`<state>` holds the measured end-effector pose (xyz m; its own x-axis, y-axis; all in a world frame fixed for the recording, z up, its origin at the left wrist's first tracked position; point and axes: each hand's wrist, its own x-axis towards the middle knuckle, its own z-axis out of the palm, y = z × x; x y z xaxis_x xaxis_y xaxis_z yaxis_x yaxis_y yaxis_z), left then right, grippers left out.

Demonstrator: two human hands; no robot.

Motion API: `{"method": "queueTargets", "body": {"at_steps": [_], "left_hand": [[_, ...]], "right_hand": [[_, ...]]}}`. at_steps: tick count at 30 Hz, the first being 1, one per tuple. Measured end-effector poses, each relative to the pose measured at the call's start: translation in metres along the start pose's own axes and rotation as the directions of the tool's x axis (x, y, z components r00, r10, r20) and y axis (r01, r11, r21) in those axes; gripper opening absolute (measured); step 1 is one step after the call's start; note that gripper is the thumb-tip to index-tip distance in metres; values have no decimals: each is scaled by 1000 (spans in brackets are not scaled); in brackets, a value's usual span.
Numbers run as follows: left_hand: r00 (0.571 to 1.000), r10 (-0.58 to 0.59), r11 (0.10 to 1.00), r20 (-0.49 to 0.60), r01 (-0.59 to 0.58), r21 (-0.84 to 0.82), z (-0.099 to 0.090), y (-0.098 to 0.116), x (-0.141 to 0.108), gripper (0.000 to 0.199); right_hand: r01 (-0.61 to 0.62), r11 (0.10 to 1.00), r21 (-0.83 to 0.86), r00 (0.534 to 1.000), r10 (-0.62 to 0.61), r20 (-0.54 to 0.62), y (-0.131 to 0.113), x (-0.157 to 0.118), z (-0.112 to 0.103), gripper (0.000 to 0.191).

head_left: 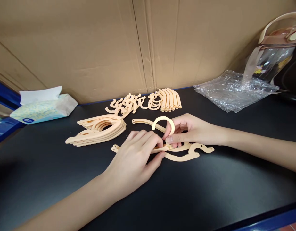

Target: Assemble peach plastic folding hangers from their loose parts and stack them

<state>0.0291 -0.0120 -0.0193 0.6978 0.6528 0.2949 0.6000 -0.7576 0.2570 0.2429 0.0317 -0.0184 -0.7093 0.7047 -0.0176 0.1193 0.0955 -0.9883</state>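
Observation:
My right hand [190, 130] pinches a cream plastic hanger hook [170, 121] between thumb and fingers, its curve standing upright. The hook's lower end meets a cream hanger arm [115, 148] lying on the black table. My left hand [135, 152] is closed on that arm, covering much of it. A wavy hanger piece [183, 158] lies just beneath both hands, reaching out to the right. Behind my fingers rests another slim hanger arm [143, 122], partly hidden by the hook and my right hand.
Left of my hands sits a stack of assembled folding hangers [100, 141]. Behind are piles of wavy pieces [126, 104], loose hooks [154, 102] and hanger arms [170, 99]. A tissue pack [47, 109] lies left; a clear plastic bag [229, 91] and a bottle [273, 57] are right.

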Motion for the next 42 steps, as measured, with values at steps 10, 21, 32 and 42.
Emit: {"method": "queueTargets", "body": {"at_steps": [10,21,32,42], "left_hand": [[998,-58,998,23,58,28,0,-3,2,10],[997,-75,997,23,76,-34,0,-4,2,6],[999,-50,997,-17,49,-66,-1,-2,1,7],[998,45,998,-49,-48,-51,0,-5,1,8]], "right_hand": [[29,998,55,997,-25,-69,-1,-2,9,15],[53,937,-346,979,-117,-167,-6,-7,16,16],[84,976,-200,986,-111,-124,-7,-6,14,14],[57,998,-23,993,-59,-104,-5,-4,12,15]]}}
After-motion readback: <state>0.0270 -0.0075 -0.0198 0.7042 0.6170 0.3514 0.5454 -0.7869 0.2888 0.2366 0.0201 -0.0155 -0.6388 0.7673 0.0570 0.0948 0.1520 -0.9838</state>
